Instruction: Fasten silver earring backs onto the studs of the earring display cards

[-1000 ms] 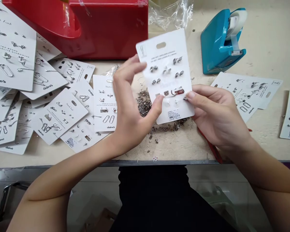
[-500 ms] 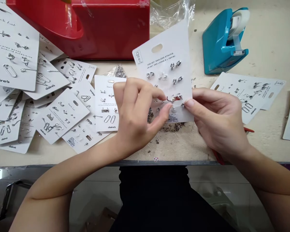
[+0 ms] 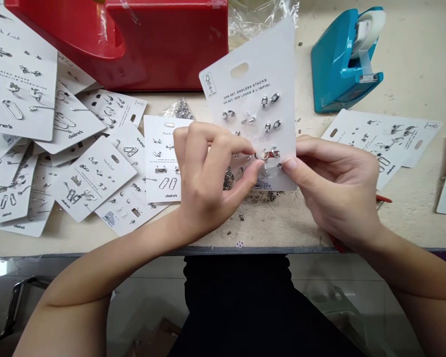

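Note:
I hold a white earring card (image 3: pixel 260 74) upright over the table's front edge, its back toward me, with several small silver studs and clasps on it. My right hand (image 3: pixel 334 186) grips the card's lower right edge between thumb and fingers. My left hand (image 3: pixel 208 173) pinches a small metal piece at the card's lower row, thumb and forefinger pressed together. Under the card lies a pile of tiny loose metal earring backs (image 3: pixel 256 196).
Many white earring cards (image 3: pixel 92 176) are spread over the left of the beige table, and more cards (image 3: pixel 390 136) lie at the right. A red plastic bin (image 3: pixel 152 39) stands at the back, with a teal tape dispenser (image 3: pixel 342 62) at the back right. Crumpled clear plastic (image 3: pixel 262 17) sits behind the card.
My left hand has moved from the card's left edge down to its lower row and closed into a pinch there. The card has tilted more upright and risen slightly.

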The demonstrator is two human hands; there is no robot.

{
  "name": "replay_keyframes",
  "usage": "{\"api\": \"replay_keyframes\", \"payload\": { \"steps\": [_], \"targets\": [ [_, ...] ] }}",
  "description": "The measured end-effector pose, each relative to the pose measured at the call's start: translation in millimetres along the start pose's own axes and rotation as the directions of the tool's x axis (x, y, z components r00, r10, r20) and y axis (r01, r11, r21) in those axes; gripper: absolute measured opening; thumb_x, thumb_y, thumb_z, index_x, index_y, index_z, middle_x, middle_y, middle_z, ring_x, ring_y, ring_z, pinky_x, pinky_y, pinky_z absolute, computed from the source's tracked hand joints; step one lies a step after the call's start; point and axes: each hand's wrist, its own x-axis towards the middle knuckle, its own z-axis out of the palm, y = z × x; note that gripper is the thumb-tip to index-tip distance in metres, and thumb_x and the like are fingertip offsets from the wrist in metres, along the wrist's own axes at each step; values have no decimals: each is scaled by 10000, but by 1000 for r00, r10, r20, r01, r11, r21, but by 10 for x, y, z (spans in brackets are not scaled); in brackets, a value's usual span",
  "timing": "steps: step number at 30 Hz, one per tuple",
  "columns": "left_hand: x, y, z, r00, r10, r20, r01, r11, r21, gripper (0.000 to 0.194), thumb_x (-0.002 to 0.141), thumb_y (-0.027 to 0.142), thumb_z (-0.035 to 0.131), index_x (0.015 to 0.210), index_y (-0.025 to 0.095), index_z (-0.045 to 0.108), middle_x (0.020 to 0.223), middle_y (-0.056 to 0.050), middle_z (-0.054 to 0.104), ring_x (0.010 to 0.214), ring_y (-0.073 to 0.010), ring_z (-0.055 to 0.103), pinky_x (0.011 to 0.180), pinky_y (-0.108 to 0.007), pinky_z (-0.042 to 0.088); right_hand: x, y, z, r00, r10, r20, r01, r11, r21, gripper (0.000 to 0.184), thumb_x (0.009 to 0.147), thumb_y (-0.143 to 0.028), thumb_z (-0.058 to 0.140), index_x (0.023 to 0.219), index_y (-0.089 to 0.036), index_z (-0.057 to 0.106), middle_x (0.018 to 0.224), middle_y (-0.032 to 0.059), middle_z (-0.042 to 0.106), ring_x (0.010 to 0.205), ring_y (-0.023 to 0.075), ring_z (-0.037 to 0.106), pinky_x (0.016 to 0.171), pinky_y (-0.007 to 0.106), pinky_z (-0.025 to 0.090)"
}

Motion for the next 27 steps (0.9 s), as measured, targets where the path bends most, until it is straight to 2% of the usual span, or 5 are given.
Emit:
{"api": "replay_keyframes", "payload": {
  "steps": [5, 9, 12, 21, 27],
  "targets": [
    [-35, -21, 23, 992, 124, -40, -125, 991, -43, 189, 909, 477, 650, 1031, 339, 606, 902, -36, 647, 950, -307, 579, 1013, -596, 439, -20, 10, 22, 1000, 17, -4, -17, 1000, 19, 143, 894, -169, 709, 946, -275, 789, 893, -4, 735, 807, 146, 679, 691, 292, 580],
    [-25, -45, 70, 962, 240, -134, -232, 970, 70, 184, 908, 390, 705, 1026, 292, 603, 892, -19, 649, 876, -232, 595, 840, -452, 506, -25, 8, 33, 1000, 11, -16, -10, 1000, 23, 80, 882, -193, 735, 910, -252, 782, 877, 4, 718, 804, 143, 667, 697, 291, 566],
    [0, -30, 78, 940, 299, -165, -280, 951, 129, 161, 890, 310, 731, 989, 267, 613, 871, -20, 673, 834, -215, 606, 752, -415, 512, -17, 1, 40, 1000, -21, -18, 22, 999, 43, 105, 877, -151, 730, 896, -241, 780, 871, 10, 715, 805, 139, 665, 705, 289, 560],
    [10, -23, 77, 933, 320, -162, -304, 945, 118, 164, 867, 185, 752, 994, 230, 659, 872, -28, 709, 855, -203, 668, 743, -393, 526, -8, 4, 44, 999, -44, -23, 45, 998, 49, 142, 849, -110, 740, 876, -240, 790, 816, 14, 683, 771, 141, 632, 675, 303, 528],
    [25, -37, 88, 924, 351, -153, -340, 936, 94, 175, 867, 211, 764, 989, 214, 638, 864, -30, 701, 841, -206, 678, 730, -401, 548, -14, 3, 51, 999, -38, -25, 39, 997, 61, 152, 842, -103, 745, 880, -243, 793, 822, 11, 692, 774, 136, 639, 685, 298, 539]
  ]
}}
